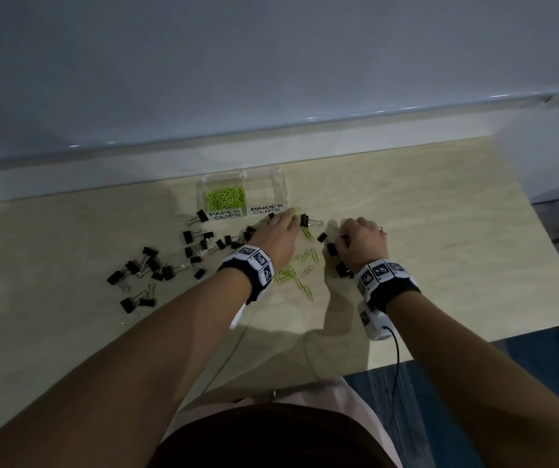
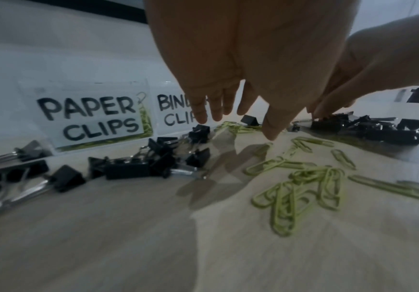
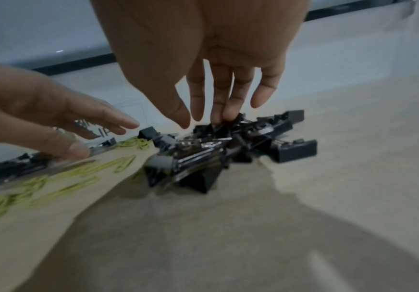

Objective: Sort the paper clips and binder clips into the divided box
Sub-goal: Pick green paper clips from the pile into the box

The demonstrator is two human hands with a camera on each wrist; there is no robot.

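A clear divided box (image 1: 242, 194) stands at the back of the table. Its left half, labelled PAPER CLIPS (image 2: 91, 116), holds green paper clips; the BINDER CLIPS half looks empty. Loose green paper clips (image 1: 300, 268) (image 2: 303, 187) lie between my hands. My left hand (image 1: 289, 217) (image 2: 243, 122) reaches with straight fingers to the clips just in front of the box and holds nothing. My right hand (image 1: 340, 238) (image 3: 201, 120) hangs over a heap of black binder clips (image 1: 333, 249) (image 3: 228, 150). Its fingertips (image 3: 218, 116) touch the heap's top, the thumb apart from it.
Several more black binder clips (image 1: 156, 265) (image 2: 128, 168) are scattered left of my left hand. A white ledge and wall (image 1: 271, 146) run close behind the box. The table's right edge (image 1: 541, 265) drops to a dark floor.
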